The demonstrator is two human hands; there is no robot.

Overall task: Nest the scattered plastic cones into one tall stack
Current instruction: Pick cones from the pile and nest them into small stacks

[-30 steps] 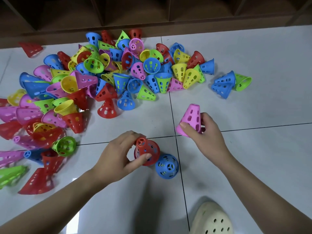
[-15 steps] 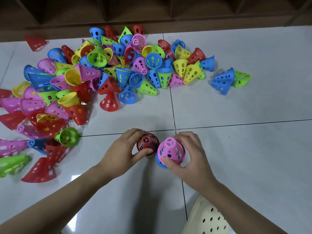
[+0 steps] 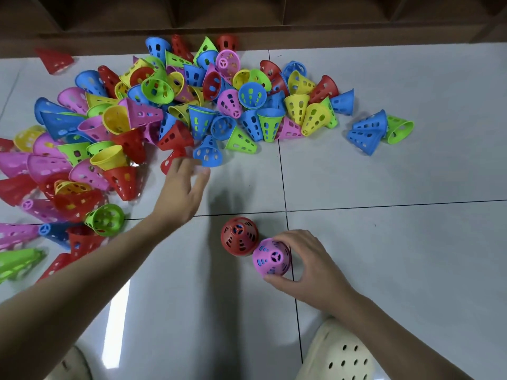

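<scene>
A pink cone (image 3: 271,257) stands upright on the floor tiles, nested over a blue cone that shows only through its holes. My right hand (image 3: 307,266) grips the pink cone, thumb at its near side and fingers round the far side. A red cone (image 3: 239,236) stands free right beside it on the left. My left hand (image 3: 183,185) is stretched out to the edge of the big pile of coloured cones (image 3: 153,119), its blurred fingers spread at a red cone (image 3: 171,159) and a blue cone (image 3: 207,152), holding nothing.
Two blue cones (image 3: 367,131) and a green one (image 3: 399,128) lie apart at the right. More cones spread along the left edge. A wooden shelf base (image 3: 247,20) runs along the far side. Cream clogs (image 3: 338,355) show at the bottom.
My right hand brought the pink cone down over the blue cone. My left hand let go of the red cone and reached forward to the pile.
</scene>
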